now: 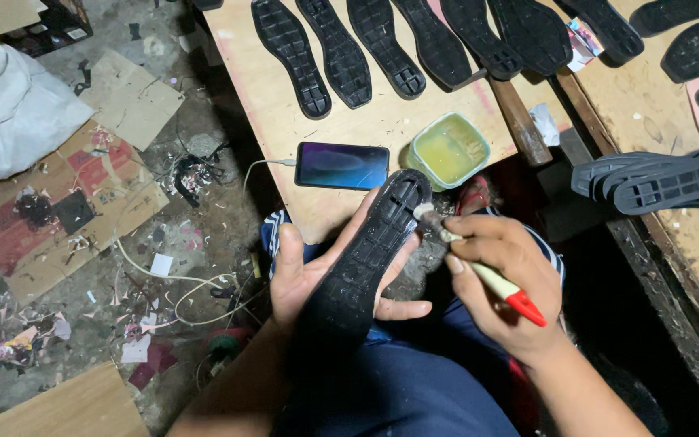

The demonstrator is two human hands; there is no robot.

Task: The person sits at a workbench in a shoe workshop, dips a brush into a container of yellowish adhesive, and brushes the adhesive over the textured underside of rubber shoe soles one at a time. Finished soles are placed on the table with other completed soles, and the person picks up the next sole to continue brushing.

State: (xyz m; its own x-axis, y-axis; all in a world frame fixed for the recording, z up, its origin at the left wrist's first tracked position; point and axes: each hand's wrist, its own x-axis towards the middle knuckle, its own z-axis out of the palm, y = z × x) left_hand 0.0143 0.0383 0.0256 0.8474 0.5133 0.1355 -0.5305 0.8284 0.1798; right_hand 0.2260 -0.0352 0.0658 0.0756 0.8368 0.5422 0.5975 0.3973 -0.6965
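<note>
**Black sole in hand, brush at its heel end: items left to right**

- White sack [6, 113] and cardboard sheets [127, 97] on the littered floor [163, 235], far left. A white cable [180, 279] trails across the scraps.
- Phone [341, 165], dark screen up, flat on the wooden counter [285, 113], cable plugged in at its left end.
- Left hand [305, 275]: palm up under a black rubber sole [370, 259], thumb along the left edge, fingers curled up around the right edge, gripping it. The sole sits over the person's lap, just in front of the counter edge.
- Sole, orientation: tread side up, long axis running from lower left to upper right. The end by the wrist is in shadow; the far end points up toward the green tub [449, 150].
- Row of black soles [341, 53] along the back of the counter, tread up.
- Green tub, open, holding a pale yellowish liquid, near the counter's front edge, just beyond the tip of the held sole.
- Right hand [503, 283]: fingers closed around a brush [479, 271] with a pale handle and red end; its head touches the sole's upper end.
- Stacked soles [657, 182] on the right counter.

Risks, as judged: the tub stands close to the edge and the sole's tip, so a swing of the sole could tip it toward the nearby phone. A loaded brush may drip onto the lap.
</note>
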